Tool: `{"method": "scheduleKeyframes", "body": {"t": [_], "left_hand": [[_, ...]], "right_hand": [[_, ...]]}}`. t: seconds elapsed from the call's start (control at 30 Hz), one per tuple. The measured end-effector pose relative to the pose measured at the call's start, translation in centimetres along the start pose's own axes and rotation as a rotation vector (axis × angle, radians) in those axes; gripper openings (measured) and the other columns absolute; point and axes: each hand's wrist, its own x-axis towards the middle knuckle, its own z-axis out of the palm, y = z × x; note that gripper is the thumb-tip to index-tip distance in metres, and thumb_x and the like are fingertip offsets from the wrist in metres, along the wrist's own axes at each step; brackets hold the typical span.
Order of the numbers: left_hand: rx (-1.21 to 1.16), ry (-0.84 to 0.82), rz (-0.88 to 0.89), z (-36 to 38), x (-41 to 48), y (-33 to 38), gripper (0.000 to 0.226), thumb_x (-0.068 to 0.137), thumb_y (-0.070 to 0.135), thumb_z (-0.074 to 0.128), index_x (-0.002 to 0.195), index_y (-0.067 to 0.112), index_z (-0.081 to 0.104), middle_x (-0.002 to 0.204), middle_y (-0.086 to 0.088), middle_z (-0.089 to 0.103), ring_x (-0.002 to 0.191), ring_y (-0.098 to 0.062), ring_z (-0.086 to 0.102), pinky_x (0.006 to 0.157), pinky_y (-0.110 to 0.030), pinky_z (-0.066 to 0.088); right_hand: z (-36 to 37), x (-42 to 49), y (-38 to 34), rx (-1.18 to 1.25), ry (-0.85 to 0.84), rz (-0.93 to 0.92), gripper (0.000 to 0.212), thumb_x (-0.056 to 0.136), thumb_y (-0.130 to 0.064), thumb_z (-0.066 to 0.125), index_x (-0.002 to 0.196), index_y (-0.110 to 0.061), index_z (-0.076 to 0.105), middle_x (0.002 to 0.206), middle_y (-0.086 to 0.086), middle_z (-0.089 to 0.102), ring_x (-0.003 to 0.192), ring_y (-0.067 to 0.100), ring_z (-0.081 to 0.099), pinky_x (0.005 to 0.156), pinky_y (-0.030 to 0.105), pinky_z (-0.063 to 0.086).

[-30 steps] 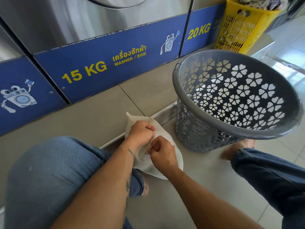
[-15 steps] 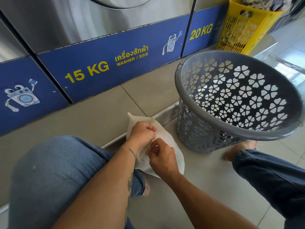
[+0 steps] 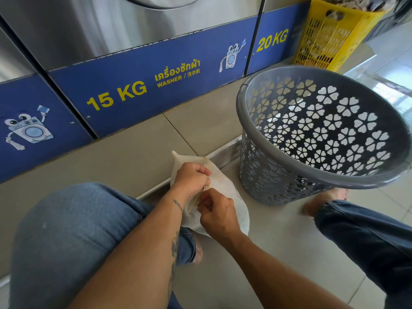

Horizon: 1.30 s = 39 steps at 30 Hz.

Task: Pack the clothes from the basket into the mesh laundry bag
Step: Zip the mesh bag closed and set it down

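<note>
A cream mesh laundry bag (image 3: 225,186) stands bulging on the tiled floor between my knees. My left hand (image 3: 191,177) is clenched on the bag's upper edge. My right hand (image 3: 217,214) pinches the edge just below it, fingers closed on the mesh or a small pull there. The bag's contents are hidden by the mesh and my hands. To the right stands a grey plastic basket (image 3: 263,139) with flower-shaped cutouts; no clothes show in the part of its inside that I can see.
Steel washers with blue panels (image 3: 138,85) marked 15 KG and 20 KG line a raised tiled step with a metal edge (image 3: 225,152). A yellow basket (image 3: 327,39) holding clothes stands at the back right. My jeans-clad knees (image 3: 73,237) flank the bag; a bare foot (image 3: 323,201) rests by the grey basket.
My hands stay on the bag's edge; the right hand's fingers have shifted slightly along it. The bag and the grey basket have not moved.
</note>
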Motion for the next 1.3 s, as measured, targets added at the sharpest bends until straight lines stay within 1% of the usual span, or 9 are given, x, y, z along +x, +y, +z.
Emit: {"method": "scheduleKeyframes", "body": {"t": [0.17,0.3,0.4,0.5,0.67,0.8,0.93,1.03,1.3], "left_hand": [[0.019,0.008,0.01,0.1,0.1,0.0,0.023,0.07,-0.001,0.074,0.079,0.02,0.075,0.093,0.006,0.071,0.089,-0.012,0.065,0.09,-0.033,0.054],[0.018,0.006,0.015,0.0,0.1,-0.1,0.022,0.072,-0.002,0.074,0.08,0.019,0.075,0.095,0.005,0.069,0.09,-0.012,0.064,0.086,-0.029,0.054],[0.017,0.018,0.038,0.0,-0.2,0.1,0.021,0.074,0.0,0.073,0.082,0.02,0.074,0.092,0.008,0.068,0.085,-0.007,0.062,0.074,-0.021,0.046],[0.003,0.025,0.052,0.0,-0.2,0.0,0.021,0.075,0.001,0.073,0.082,0.021,0.074,0.091,0.01,0.067,0.084,-0.005,0.06,0.073,-0.019,0.044],[-0.075,-0.015,0.112,0.0,-0.3,0.9,0.02,0.078,-0.002,0.071,0.085,0.017,0.074,0.075,0.008,0.063,0.08,-0.011,0.063,0.084,-0.027,0.053],[-0.083,-0.018,0.104,-0.1,0.0,0.8,0.02,0.079,-0.003,0.07,0.086,0.015,0.074,0.074,0.006,0.064,0.079,-0.012,0.064,0.087,-0.032,0.055],[-0.057,-0.013,0.102,0.0,0.4,0.4,0.021,0.08,0.0,0.069,0.083,0.02,0.074,0.081,0.006,0.067,0.087,-0.015,0.066,0.091,-0.038,0.054],[-0.029,-0.016,0.115,0.4,0.5,0.4,0.023,0.081,0.002,0.067,0.079,0.024,0.074,0.088,0.003,0.068,0.09,-0.016,0.065,0.092,-0.039,0.053],[-0.027,-0.011,0.116,0.8,0.3,0.4,0.026,0.084,0.001,0.059,0.082,0.022,0.073,0.097,0.004,0.069,0.095,-0.014,0.063,0.091,-0.033,0.051]], "right_hand": [[0.2,-0.3,0.0,0.055,-0.026,0.036,0.023,0.078,0.002,0.065,0.09,-0.015,0.072,0.076,-0.008,0.072,0.073,0.006,0.067,0.069,0.026,0.058],[-0.1,-0.3,0.1,0.071,-0.037,0.027,0.027,0.076,0.001,0.062,0.091,-0.017,0.074,0.075,-0.011,0.072,0.073,0.006,0.068,0.073,0.032,0.059],[-0.1,-0.5,-0.1,0.002,-0.123,0.017,0.032,0.075,-0.003,0.064,0.101,-0.018,0.075,0.087,-0.008,0.073,0.08,0.01,0.066,0.076,0.035,0.058],[-0.1,-0.6,-0.3,-0.035,-0.17,0.034,0.038,0.076,-0.002,0.065,0.108,-0.02,0.073,0.093,-0.006,0.073,0.086,0.014,0.066,0.078,0.038,0.058],[0.8,-1.4,0.2,-0.22,-0.484,0.05,0.046,0.08,-0.01,0.062,0.123,-0.025,0.065,0.113,-0.002,0.071,0.103,0.02,0.066,0.088,0.041,0.058],[1.1,-2.3,1.4,-0.03,-0.391,0.195,0.038,0.084,-0.01,0.064,0.119,-0.023,0.064,0.107,-0.003,0.071,0.096,0.014,0.065,0.082,0.027,0.05],[-0.1,-1.5,2.4,0.263,-0.273,0.406,0.018,0.084,-0.012,0.067,0.099,-0.018,0.075,0.093,-0.003,0.073,0.085,0.017,0.068,0.079,0.038,0.059],[-0.8,-0.7,1.5,0.547,-0.284,0.558,0.017,0.094,-0.006,0.062,0.1,-0.01,0.077,0.084,0.004,0.072,0.069,0.015,0.064,0.062,0.028,0.053],[1.3,-0.3,-0.9,1.001,-0.208,0.778,0.006,0.093,-0.004,0.062,0.093,-0.006,0.068,0.072,0.007,0.063,0.058,0.015,0.055,0.057,0.027,0.044]]}}
